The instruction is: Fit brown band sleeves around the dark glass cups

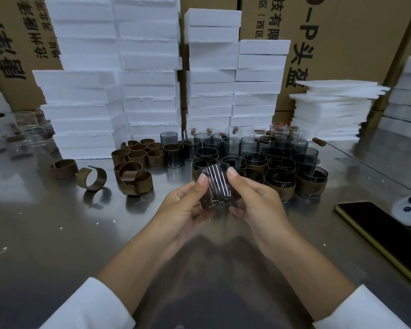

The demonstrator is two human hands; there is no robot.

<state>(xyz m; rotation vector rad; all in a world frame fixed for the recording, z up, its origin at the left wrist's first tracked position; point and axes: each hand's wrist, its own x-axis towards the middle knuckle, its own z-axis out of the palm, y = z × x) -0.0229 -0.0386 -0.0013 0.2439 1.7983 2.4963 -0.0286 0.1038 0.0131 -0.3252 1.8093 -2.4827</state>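
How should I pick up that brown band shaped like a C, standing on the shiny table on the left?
Pinch the C-shaped band from above, thumb inside and finger outside, on its rounded near-right wall. It stands on edge with the hollow facing up. The gap with its loose ends faces the back left, so that side would probably flex.

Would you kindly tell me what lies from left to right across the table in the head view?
Clear glasses, open brown band, pile of brown bands, held dark cup, banded cups, phone.
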